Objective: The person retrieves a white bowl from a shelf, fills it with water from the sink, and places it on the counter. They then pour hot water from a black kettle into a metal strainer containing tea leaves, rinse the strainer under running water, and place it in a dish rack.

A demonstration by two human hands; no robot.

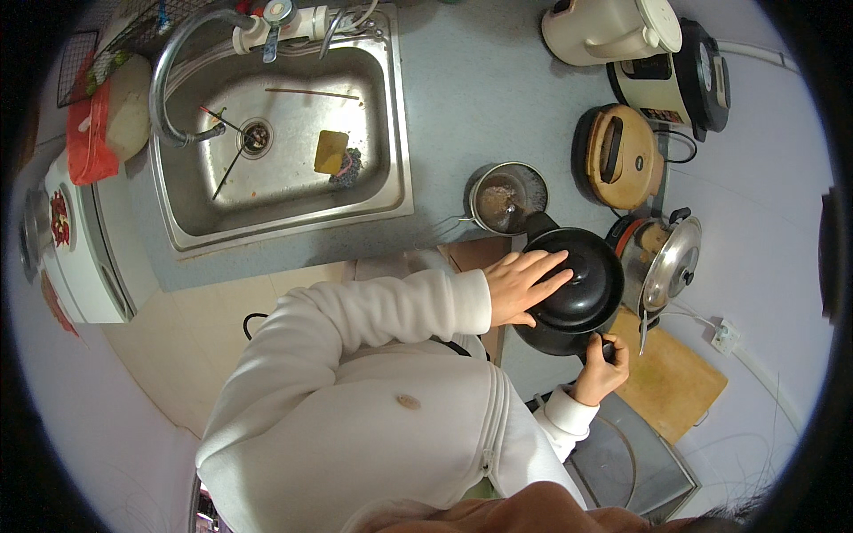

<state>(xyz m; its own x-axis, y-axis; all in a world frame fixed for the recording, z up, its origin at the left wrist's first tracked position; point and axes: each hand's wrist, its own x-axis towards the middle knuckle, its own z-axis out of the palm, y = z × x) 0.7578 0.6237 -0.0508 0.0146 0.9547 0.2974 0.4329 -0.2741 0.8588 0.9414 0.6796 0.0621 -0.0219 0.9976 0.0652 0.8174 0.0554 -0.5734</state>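
A black pot [553, 341] with a black lid [593, 296] is at the counter's front edge. My left hand [523, 288] is spread over the lid's left side, fingertips close to its knob. My right hand [603, 368] grips the pot's near side handle [608, 351]. The lid hides the pot's contents, and part of the pot body shows below the lid's near edge. The pot's far handle [541, 225] overlaps the rim of a round metal vessel [548, 193], which holds brownish liquid [500, 196].
Left is a steel sink [300, 206] holding a sponge [331, 152], scourer and thin sticks, under a curved faucet [158, 86]. Along the right wall stand a kettle [606, 33], electric cooker [650, 86], electric griddle [623, 156], lidded steel pot [656, 260] and cutting board [673, 380].
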